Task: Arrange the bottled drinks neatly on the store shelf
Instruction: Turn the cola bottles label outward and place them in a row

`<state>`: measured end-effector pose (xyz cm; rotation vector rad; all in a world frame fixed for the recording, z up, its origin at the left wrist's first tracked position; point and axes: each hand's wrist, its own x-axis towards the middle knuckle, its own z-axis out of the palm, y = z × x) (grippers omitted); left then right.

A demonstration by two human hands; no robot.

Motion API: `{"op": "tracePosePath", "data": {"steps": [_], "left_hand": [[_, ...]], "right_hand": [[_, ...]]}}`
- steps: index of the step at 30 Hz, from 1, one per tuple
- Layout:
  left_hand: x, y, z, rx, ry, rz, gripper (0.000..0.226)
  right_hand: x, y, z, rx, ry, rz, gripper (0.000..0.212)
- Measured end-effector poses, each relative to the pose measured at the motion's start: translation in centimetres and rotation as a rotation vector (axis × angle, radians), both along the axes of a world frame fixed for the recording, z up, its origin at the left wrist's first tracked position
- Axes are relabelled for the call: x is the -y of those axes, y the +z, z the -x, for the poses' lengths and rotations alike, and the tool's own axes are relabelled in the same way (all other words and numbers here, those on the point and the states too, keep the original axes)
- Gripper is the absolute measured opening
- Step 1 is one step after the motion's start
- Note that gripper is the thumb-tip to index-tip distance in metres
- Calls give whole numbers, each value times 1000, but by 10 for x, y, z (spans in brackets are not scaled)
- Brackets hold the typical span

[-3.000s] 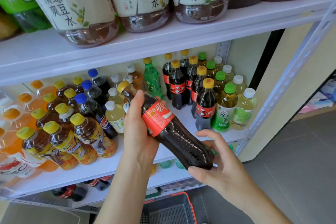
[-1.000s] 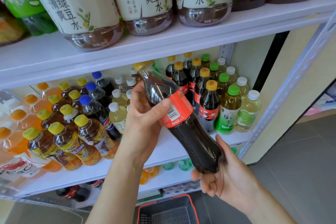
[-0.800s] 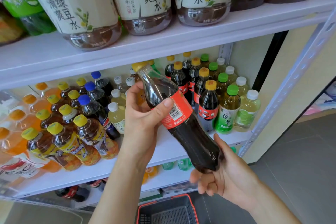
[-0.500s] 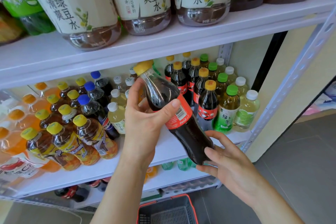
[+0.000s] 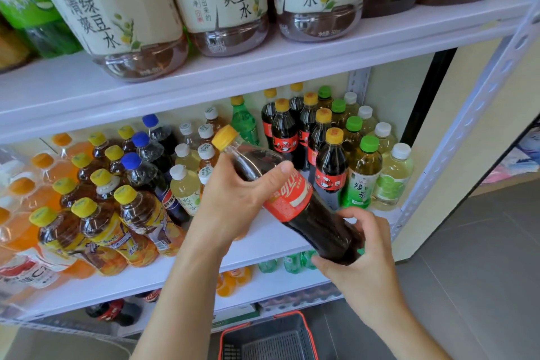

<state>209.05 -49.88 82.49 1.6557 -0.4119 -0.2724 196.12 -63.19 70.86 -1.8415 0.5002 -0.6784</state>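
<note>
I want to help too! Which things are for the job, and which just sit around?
For the job: cola bottle, left hand, right hand, middle shelf, cola row.
Just sitting there: big jugs, red basket, green tea bottles.

White shelf [image 5: 263, 240] carries upright bottled drinks [image 5: 330, 166].

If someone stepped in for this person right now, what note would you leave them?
Left hand grips the cola bottle by its shoulder; right hand holds its base.
The bottle is tilted, yellow cap up-left, in front of the middle shelf, not yet set down.
Matching colas stand in rows at the right.
Left to do: stand it upright, probably in front of those rows.
</note>
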Motion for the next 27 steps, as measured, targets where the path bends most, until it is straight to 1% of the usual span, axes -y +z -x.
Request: {"op": "tracePosePath", "data": {"steps": [2,4,5,6,7,10,13,15,16,18,20,22,24,27], "left_hand": [[2,-3,-1,-35,69,68,65],[3,-6,-4,-80,122,152,58],[2,-7,-5,-94,139,182,57],[1,-8,-7,-97,151,202,55],[1,-8,-9,-93,158,218,52],[0,-9,-11,-79,150,268,45],[0,-7,-15,-56,125,283,47],[-1,-7,-16,-62,86,256,55],[-2,-7,-16,-76,56,247,59],[-2,-7,-16,-130,1,253,59],[-1,-8,-17,-174,17,266,51],[0,-9,-18,-143,81,192,45],[-1,-9,-20,-80,114,80,46],[-5,-5,-25,-36,56,26,52]], "right_hand": [[0,1,-1,57,-40,117,78],[3,2,-1,89,-32,179,79],[5,3,-1,92,-6,184,79],[8,4,0,89,32,145,79],[10,7,0,86,82,50,77],[14,14,2,90,261,-363,69],[18,13,3,61,370,-539,60],[19,10,3,75,361,-618,54],[19,9,3,76,337,-628,54],[20,9,2,49,287,-562,60],[18,8,1,21,269,-466,68],[15,4,0,11,260,-343,70],[13,2,-1,3,221,-238,69],[13,-3,-4,-15,168,-168,69]]}}
